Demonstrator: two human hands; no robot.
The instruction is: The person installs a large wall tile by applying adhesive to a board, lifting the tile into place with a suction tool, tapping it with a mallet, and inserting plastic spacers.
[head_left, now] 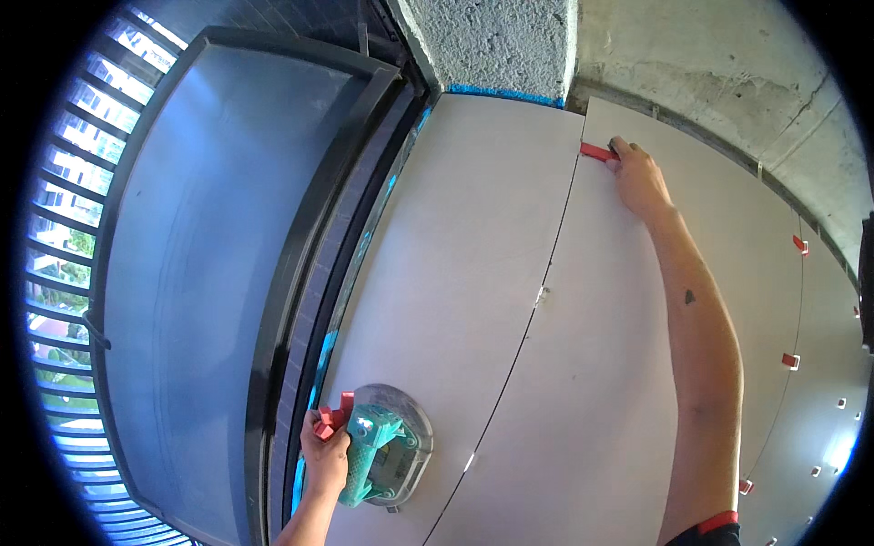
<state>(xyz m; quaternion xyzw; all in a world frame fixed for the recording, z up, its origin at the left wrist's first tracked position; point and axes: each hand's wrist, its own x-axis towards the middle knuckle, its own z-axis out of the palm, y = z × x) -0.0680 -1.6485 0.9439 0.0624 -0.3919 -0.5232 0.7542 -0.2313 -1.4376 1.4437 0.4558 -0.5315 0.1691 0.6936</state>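
Note:
My left hand [325,460] is closed around several red plastic tile-levelling wedges [333,417]. It is right beside the green handle of a tile suction tool [366,452]; whether it also grips the handle I cannot tell. The tool's grey round base rests against a large pale wall tile [455,227]. Stretched up high, my right hand [637,177] pinches a red wedge [598,152] across the top of the joint between two tiles. Lower in that joint are a white levelling clip [542,295] and another small white clip [470,461].
Left of the tiles is a dark-framed window [218,255] with bars beyond. Blue strips [328,350] line the tile edge. A rough grey concrete beam [496,45] stands above. Red wedges [790,361] sit in another joint at right.

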